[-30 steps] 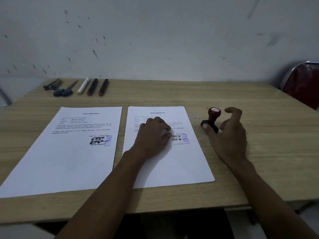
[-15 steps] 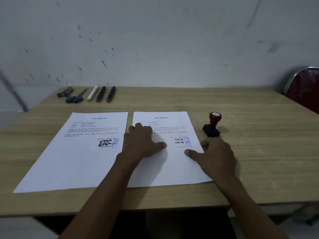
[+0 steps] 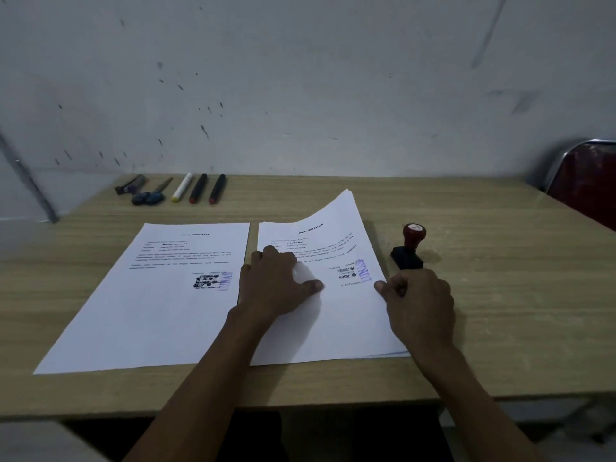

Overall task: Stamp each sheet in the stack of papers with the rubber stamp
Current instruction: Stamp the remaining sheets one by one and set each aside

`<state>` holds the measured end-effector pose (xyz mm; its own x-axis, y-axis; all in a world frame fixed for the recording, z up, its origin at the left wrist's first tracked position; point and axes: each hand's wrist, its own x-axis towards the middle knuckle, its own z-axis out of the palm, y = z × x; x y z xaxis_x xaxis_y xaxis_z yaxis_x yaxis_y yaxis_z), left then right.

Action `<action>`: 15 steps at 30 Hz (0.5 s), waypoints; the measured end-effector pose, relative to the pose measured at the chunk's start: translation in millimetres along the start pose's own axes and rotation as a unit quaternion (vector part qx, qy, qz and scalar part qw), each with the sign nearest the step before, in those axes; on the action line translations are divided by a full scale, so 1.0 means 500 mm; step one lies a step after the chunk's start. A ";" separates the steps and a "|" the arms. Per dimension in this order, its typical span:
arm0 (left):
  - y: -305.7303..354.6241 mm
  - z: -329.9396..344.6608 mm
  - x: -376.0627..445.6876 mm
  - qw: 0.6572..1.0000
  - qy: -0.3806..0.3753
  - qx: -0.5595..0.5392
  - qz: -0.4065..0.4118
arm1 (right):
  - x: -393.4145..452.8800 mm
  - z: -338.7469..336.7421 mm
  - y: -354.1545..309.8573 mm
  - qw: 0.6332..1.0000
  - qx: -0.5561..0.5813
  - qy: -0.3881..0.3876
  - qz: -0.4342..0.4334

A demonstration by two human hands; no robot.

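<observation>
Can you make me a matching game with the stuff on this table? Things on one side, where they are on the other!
Things:
1. rubber stamp
2. markers
3. left hand
4. right hand

Places:
A. pinching the right edge of the top sheet
B. standing on the table, right of the papers
C. lying near the wall
D. resting flat on the top sheet

Pairs: 1-B, 2-C, 3-D, 4-A

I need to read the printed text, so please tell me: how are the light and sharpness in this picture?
Head view: dim, even light, no glare; the left hand casts a soft shadow on the right stack; print there is too blurred to read; wide-angle bending at the edges.
</observation>
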<state>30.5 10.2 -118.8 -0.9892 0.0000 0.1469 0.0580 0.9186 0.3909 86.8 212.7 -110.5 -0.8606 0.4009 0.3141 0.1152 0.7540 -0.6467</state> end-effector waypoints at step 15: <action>-0.019 -0.041 0.002 0.988 0.066 -0.132 -0.045 | -0.001 -0.019 -0.021 0.997 0.024 0.062 -0.037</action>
<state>31.9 -6.6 -103.6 -0.9667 -0.1441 0.2116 0.0218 0.7772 0.6289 90.6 209.5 -97.0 -0.7975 0.4085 0.4441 0.0266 0.7590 -0.6505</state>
